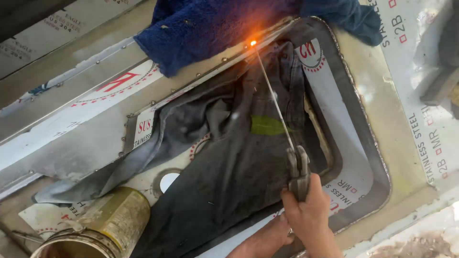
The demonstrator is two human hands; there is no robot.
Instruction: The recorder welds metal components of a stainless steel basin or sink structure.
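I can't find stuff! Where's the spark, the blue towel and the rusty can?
spark (252, 43), head view, its bright middle.
blue towel (205, 28), head view, middle of the cloth.
rusty can (122, 217), head view, its side wall.

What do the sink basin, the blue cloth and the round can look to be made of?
Sink basin: seemingly sheet steel, dull grey, partly under white protective film. Blue cloth: thick fuzzy fabric, probably terry towel. Round can: apparently metal, its yellowish coat stained and grimy.

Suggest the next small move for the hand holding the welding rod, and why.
Probably feed the rod slowly along the sink rim seam: its tip glows at the seam beside the blue cloth, while the right hand grips the electrode holder and the left hand rests below.
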